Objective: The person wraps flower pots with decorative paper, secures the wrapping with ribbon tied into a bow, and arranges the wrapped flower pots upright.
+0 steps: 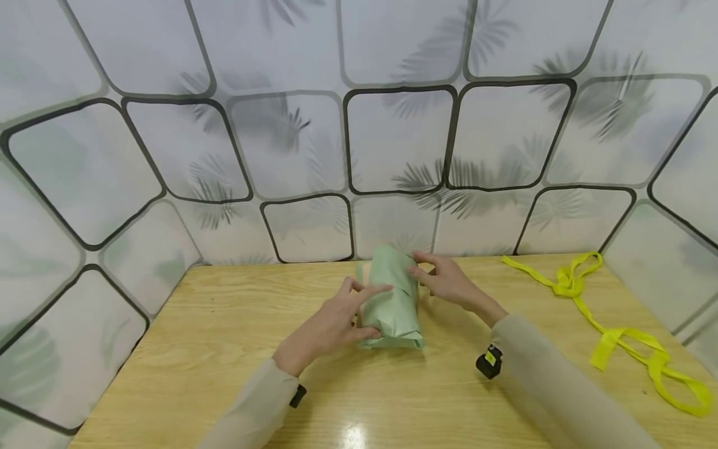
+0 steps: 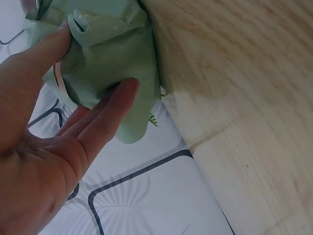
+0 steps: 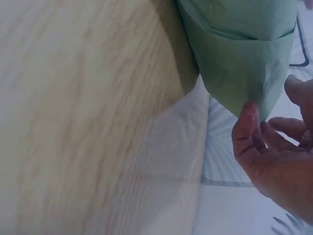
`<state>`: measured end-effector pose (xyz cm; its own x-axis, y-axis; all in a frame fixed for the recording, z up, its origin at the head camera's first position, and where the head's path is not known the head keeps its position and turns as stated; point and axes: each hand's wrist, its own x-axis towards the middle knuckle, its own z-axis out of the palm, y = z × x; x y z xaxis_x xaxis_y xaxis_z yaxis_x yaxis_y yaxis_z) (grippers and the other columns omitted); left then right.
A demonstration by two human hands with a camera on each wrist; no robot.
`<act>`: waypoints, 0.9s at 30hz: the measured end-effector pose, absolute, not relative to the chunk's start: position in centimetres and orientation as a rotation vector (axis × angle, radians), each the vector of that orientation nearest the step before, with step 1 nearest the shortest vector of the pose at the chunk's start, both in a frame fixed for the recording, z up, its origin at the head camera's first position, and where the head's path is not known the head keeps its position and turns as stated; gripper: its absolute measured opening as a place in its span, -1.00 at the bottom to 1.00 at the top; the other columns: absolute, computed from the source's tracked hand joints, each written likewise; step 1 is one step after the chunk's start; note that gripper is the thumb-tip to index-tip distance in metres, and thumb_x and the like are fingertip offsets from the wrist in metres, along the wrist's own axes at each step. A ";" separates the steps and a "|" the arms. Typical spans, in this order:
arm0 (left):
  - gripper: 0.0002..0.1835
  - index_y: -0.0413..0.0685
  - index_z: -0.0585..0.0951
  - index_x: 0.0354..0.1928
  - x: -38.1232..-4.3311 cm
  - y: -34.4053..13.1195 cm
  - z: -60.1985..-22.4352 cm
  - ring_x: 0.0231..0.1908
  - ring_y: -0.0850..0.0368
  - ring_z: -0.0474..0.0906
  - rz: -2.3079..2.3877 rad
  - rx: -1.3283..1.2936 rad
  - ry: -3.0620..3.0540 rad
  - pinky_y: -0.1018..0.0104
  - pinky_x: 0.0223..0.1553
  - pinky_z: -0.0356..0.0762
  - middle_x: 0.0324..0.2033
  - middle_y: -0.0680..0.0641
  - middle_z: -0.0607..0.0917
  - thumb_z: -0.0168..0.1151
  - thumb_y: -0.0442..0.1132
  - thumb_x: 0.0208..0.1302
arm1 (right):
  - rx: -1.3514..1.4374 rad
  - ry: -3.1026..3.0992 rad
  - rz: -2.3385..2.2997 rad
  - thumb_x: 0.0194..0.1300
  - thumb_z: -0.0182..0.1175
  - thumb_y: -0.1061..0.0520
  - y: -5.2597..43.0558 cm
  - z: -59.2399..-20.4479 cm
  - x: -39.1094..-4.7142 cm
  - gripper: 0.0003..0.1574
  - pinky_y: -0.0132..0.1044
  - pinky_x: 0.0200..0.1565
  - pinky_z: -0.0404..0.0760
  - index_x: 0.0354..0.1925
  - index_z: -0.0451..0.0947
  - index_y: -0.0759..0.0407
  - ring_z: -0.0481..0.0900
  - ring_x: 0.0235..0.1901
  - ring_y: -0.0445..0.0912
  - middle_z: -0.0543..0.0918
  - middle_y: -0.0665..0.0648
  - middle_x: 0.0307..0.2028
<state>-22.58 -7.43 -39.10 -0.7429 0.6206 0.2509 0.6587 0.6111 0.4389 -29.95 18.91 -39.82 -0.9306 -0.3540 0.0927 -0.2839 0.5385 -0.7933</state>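
Observation:
A bundle wrapped in pale green paper point(image 1: 392, 308) lies lengthwise on the wooden table, its near end folded. A slim peach-coloured strip shows along its left side. My left hand point(image 1: 336, 318) spans the bundle's left side, fingers spread. In the left wrist view the thumb touches the crumpled folded end of the bundle point(image 2: 112, 54), and straight fingers of the left hand point(image 2: 54, 132) rest against the paper. My right hand point(image 1: 449, 280) is at the far right edge; in the right wrist view a fingertip of that hand point(image 3: 279, 156) touches the bundle point(image 3: 239, 63), its thumb apart from the paper.
A tangled yellow ribbon point(image 1: 569, 284) with loops and a knot lies along the right side of the wooden table point(image 1: 224, 337). A patterned white cloth wall point(image 1: 398, 137) rises behind the table and on both sides.

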 end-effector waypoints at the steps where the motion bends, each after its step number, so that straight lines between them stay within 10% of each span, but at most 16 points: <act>1: -0.20 0.38 0.21 0.40 -22.4 -7.4 -39.1 -0.38 0.27 0.52 -0.790 -1.120 -2.755 0.52 -0.41 0.51 0.02 -0.10 0.30 0.36 -0.08 0.14 | -0.536 2.663 -1.379 0.39 0.05 -0.17 18.8 -39.9 -30.3 -0.34 -0.05 -0.32 0.64 0.35 0.28 0.03 0.63 -0.23 0.06 0.43 0.18 0.25; 10: -0.28 0.39 0.28 0.37 -22.0 -7.6 -39.3 -0.42 0.31 0.57 -0.782 -1.209 -2.725 0.59 -0.37 0.53 0.09 -0.21 0.28 0.32 -0.17 0.18 | -0.346 2.636 -1.585 0.34 0.16 0.06 17.4 -39.7 -32.5 -0.78 0.08 -0.24 0.63 -0.17 0.57 0.19 0.57 -0.27 0.13 0.61 0.17 -0.28; 19: -0.29 0.37 0.34 0.34 -22.0 -7.6 -39.5 -0.37 0.23 0.55 -0.789 -1.173 -2.696 0.57 -0.34 0.54 0.06 -0.25 0.30 0.36 -0.18 0.14 | -0.363 2.761 -1.515 0.34 0.16 0.00 16.5 -39.4 -32.1 -0.60 -0.01 -0.20 0.66 0.05 0.48 0.19 0.61 -0.14 0.09 0.58 0.25 -0.04; 27: -0.30 0.32 0.38 0.31 -22.2 -7.6 -39.7 -0.27 0.20 0.51 -0.918 -1.117 -2.720 0.57 -0.31 0.55 0.07 -0.21 0.29 0.39 -0.18 0.11 | -0.934 2.859 -1.181 0.21 0.28 -0.15 18.6 -37.5 -25.7 -0.48 -0.32 -0.31 0.65 0.10 0.54 -0.03 0.62 -0.10 0.04 0.56 0.11 0.07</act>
